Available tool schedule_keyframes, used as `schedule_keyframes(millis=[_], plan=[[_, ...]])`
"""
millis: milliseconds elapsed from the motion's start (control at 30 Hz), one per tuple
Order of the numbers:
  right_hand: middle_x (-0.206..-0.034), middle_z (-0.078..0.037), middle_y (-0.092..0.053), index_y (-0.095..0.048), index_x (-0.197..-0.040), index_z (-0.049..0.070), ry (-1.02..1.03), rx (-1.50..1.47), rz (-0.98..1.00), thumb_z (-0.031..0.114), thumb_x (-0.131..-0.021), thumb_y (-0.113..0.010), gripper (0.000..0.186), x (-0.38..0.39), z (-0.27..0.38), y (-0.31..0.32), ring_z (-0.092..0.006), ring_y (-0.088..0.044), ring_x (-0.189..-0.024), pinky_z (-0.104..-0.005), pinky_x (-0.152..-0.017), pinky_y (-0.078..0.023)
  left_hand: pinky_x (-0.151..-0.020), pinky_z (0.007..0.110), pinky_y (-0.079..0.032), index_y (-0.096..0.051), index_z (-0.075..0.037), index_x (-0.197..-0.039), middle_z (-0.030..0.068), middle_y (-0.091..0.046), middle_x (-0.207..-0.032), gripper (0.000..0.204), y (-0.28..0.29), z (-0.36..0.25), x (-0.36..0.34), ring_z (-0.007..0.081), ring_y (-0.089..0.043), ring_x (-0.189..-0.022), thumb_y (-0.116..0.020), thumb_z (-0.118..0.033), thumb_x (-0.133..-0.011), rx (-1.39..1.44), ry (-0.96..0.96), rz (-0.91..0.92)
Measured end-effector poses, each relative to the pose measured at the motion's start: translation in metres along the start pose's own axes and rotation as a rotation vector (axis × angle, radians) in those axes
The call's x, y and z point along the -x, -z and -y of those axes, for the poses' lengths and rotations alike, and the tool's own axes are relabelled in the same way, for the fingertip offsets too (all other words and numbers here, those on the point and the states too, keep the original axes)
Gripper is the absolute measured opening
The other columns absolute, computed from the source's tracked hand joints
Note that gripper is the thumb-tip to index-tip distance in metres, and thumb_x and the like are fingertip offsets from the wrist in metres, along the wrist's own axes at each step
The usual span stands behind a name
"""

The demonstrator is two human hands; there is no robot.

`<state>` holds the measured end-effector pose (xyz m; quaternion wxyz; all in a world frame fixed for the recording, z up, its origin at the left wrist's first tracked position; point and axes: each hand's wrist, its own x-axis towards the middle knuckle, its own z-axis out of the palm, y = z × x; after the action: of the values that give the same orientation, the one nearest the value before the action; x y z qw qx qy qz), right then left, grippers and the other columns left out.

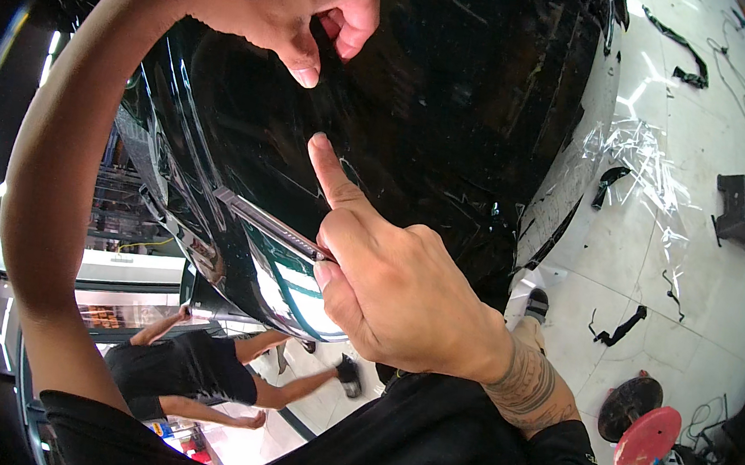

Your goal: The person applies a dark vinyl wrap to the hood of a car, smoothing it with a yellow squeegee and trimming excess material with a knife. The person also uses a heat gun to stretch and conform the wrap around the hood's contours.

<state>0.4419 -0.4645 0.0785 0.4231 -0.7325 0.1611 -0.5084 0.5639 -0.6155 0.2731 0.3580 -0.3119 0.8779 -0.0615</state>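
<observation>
A glossy black car body panel [456, 106], smudged and streaked, fills the upper middle. My left hand [296, 5] reaches over it from the left, fingers curled toward the thumb close to the surface. Whatever lies between those fingertips is lost against the black. My right hand [412, 290] grips a slim grey snap-off knife [266, 222] between thumb and curled fingers. The knife's long body points up and to the left across the panel. My right index finger stretches out, its tip at the panel just below my left thumb.
White strips of film [652, 165] lie heaped on the tiled floor at right, near a black step stool [742, 212]. Black brackets [622, 326] and a red round-topped stool [647, 440] stand lower down. Another person [189, 367] in dark clothes is at lower left.
</observation>
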Motion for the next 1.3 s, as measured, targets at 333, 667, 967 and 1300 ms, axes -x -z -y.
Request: schedule_keyframes(millis=[333, 667, 967, 1300], plan=[[-0.144, -0.041, -0.038, -0.050, -0.088, -0.008, 0.019, 0.012, -0.101, 0.008, -0.090, -0.056, 0.017, 0.000, -0.009, -0.001, -0.0320, -0.065, -0.055, -0.0313, -0.052, -0.052, -0.092, 0.036, -0.046, -0.069, -0.008, -0.087, 0.0019, -0.065, -0.097, 0.031, -0.007, -0.019, -0.001, 0.0190, -0.061, -0.098, -0.089, -0.025, -0.070, -0.190, -0.007, -0.020], [-0.138, -0.037, -0.049, -0.050, -0.082, -0.002, 0.027, 0.144, -0.160, 0.005, -0.086, -0.061, 0.014, 0.003, -0.005, -0.007, -0.0299, -0.067, -0.057, -0.0299, -0.050, -0.051, -0.088, 0.038, -0.054, -0.071, -0.005, -0.100, 0.0099, -0.070, -0.100, 0.036, -0.006, -0.023, 0.001, 0.0265, -0.066, -0.103, -0.087, -0.026, -0.075, -0.150, -0.001, -0.079], [-0.102, -0.018, -0.065, -0.057, -0.081, -0.004, -0.073, 0.013, -0.486, -0.004, -0.085, -0.065, 0.009, 0.016, -0.006, -0.005, -0.0083, -0.049, -0.052, -0.0229, -0.047, -0.038, -0.092, 0.037, -0.046, -0.069, -0.009, -0.083, 0.0031, -0.065, -0.091, 0.029, -0.012, -0.021, 0.001, 0.0188, -0.063, -0.092, -0.088, -0.028, -0.072, -0.159, 0.011, -0.094], [-0.101, -0.019, -0.064, -0.055, -0.082, -0.004, -0.100, 0.036, -0.459, -0.004, -0.084, -0.067, 0.012, 0.010, -0.002, -0.006, -0.0099, -0.053, -0.055, -0.0238, -0.048, -0.040, -0.095, 0.037, -0.048, -0.069, -0.008, -0.083, 0.0035, -0.065, -0.091, 0.029, -0.010, -0.027, 0.000, 0.0192, -0.064, -0.093, -0.089, -0.025, -0.069, -0.154, 0.063, -0.080]])
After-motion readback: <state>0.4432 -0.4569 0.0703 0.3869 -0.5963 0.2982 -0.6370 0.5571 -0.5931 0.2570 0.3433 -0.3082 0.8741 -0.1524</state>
